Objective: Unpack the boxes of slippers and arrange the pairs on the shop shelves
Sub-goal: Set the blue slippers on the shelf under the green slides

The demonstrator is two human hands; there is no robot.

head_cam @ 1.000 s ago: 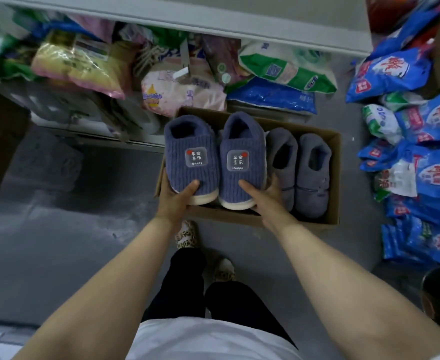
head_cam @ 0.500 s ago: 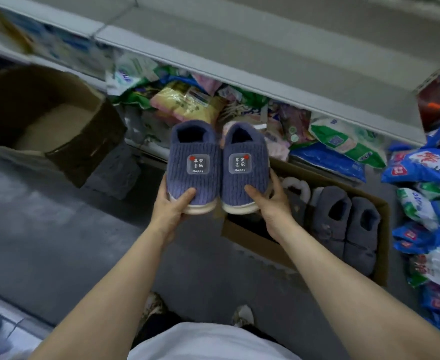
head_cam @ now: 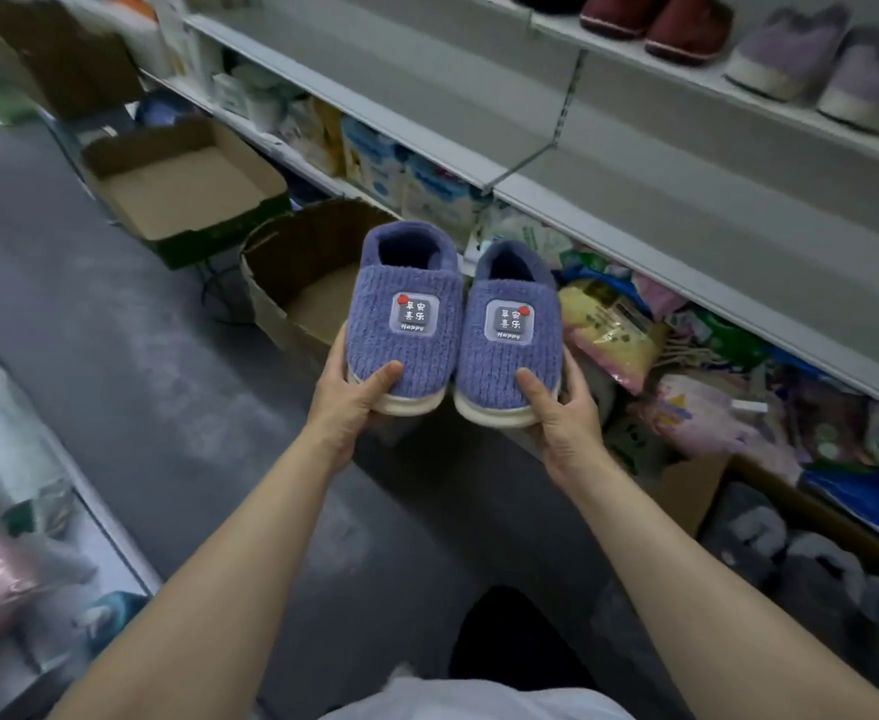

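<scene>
A shop worker carries a pair of blue ribbed slippers down a narrow aisle, one slipper in each of the hands. The left hand [head_cam: 346,402] grips the toe of the left slipper [head_cam: 405,324], thumb curled over the knit upper and fingers tucked under the pale sole; the right hand [head_cam: 557,415] holds the right slipper [head_cam: 509,337] the same way. The two are held level and side by side, almost touching, toes toward the carrier and the square "Happy" patches facing up, apparently so the pair can be set down together as a matched unit rather than shoe by shoe.

The slippers hang in the air above an open brown carton [head_cam: 302,272] on the grey floor [head_cam: 115,324], in front of the lowest tier of goods. A second, shallow carton [head_cam: 183,184] sits further up the aisle; no slippers show in the part of either that can be seen. At the lower right, grey slippers [head_cam: 790,558] wait in another box, only partly in view.

Above, the middle shelf [head_cam: 687,200] shows a bare stretch, while the upper shelf [head_cam: 738,80] already carries a dark red pair [head_cam: 655,23] and a lilac pair [head_cam: 822,75], lined up along its front edge. That row suggests where the blue pair belongs. Packets of household goods [head_cam: 614,330] crowd the bottom tier, leaving no room for footwear there. The job looks well under way but not finished.
</scene>
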